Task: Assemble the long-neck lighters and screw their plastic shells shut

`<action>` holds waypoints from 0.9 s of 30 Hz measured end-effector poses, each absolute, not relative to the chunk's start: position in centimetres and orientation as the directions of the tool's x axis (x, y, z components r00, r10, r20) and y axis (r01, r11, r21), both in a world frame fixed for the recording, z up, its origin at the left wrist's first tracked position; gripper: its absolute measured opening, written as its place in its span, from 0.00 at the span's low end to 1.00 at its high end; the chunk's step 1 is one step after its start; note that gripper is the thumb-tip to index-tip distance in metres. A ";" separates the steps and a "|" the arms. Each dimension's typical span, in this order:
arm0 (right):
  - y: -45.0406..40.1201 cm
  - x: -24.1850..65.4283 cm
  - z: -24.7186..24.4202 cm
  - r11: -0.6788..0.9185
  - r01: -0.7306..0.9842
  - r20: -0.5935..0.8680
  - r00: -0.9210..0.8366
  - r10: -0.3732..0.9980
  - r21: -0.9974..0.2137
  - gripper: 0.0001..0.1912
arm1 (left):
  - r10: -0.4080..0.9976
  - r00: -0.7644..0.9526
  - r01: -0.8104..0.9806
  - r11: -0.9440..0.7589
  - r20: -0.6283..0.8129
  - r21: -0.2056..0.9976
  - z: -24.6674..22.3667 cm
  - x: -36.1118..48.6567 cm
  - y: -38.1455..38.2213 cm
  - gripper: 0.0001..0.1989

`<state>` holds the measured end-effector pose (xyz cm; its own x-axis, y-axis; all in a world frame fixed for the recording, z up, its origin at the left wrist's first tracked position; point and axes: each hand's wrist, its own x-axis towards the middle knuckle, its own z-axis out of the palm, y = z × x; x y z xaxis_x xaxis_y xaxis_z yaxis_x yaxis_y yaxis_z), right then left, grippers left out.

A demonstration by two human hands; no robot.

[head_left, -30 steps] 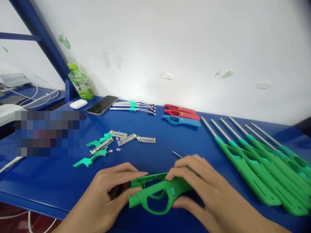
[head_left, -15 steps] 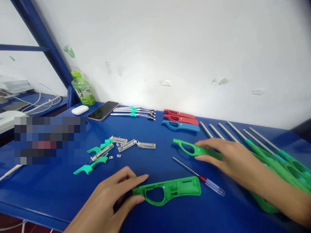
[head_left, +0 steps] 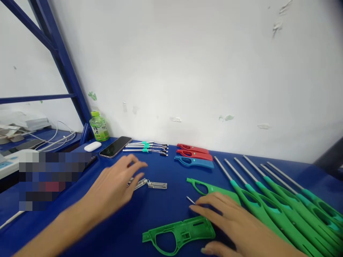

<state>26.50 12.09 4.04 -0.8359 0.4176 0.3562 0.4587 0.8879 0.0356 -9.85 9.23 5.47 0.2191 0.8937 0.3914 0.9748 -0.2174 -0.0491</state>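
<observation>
Over the small clear parts [head_left: 157, 185] at centre-left, my left hand [head_left: 118, 182] hovers with fingers apart and nothing visible between them. My right hand [head_left: 223, 223] is spread, its fingertips by the metal shaft [head_left: 190, 200] of the screwdriver, whose handle is hidden. Below that hand's fingers, an open green shell half [head_left: 184, 230] lies with its ribbed inside up. Another green shell [head_left: 214, 189] rests on the table just beyond the right hand. Several assembled green lighters [head_left: 270, 207] with metal rods lie at the right.
Red shells [head_left: 198, 155] and a blue shell [head_left: 198, 162] lie near the wall. Beside them are thin metal rods [head_left: 136, 150] with wires. A phone [head_left: 115, 146], white case [head_left: 92, 146] and green bottle [head_left: 99, 127] stand or lie at back left.
My left hand has let go of the open green shell and moved up and left to the clear parts. My right hand has released the other green shell and come down to the screwdriver.
</observation>
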 end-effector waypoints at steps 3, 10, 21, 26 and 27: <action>12.2 25.5 4.0 0.920 0.390 0.395 -0.850 0.348 0.029 0.24 | 0.932 0.219 0.974 -0.194 0.289 -0.115 7.1 -12.2 15.3 0.18; 12.1 24.9 0.9 0.955 0.295 0.508 -0.818 0.269 -0.030 0.17 | 0.960 0.221 0.964 -0.188 0.172 -0.191 5.8 -14.4 21.0 0.20; 11.6 24.9 0.4 0.956 0.292 0.518 -0.814 0.264 -0.029 0.20 | 0.953 0.261 0.953 -0.230 0.153 -0.195 5.4 -15.7 20.8 0.20; 10.8 24.9 1.1 0.941 0.337 0.485 -0.817 0.311 -0.036 0.18 | 0.935 0.267 0.960 -0.237 0.234 -0.149 7.4 -16.4 19.6 0.20; 10.6 24.9 1.3 0.938 0.344 0.482 -0.817 0.316 -0.033 0.17 | 0.932 0.257 0.964 -0.228 0.256 -0.137 8.0 -16.4 19.3 0.20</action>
<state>24.89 10.62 1.26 -0.8170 0.3162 0.4822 0.3438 0.9385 -0.0327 -16.43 19.32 7.99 0.2565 0.9321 0.2557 0.9640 -0.2276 -0.1375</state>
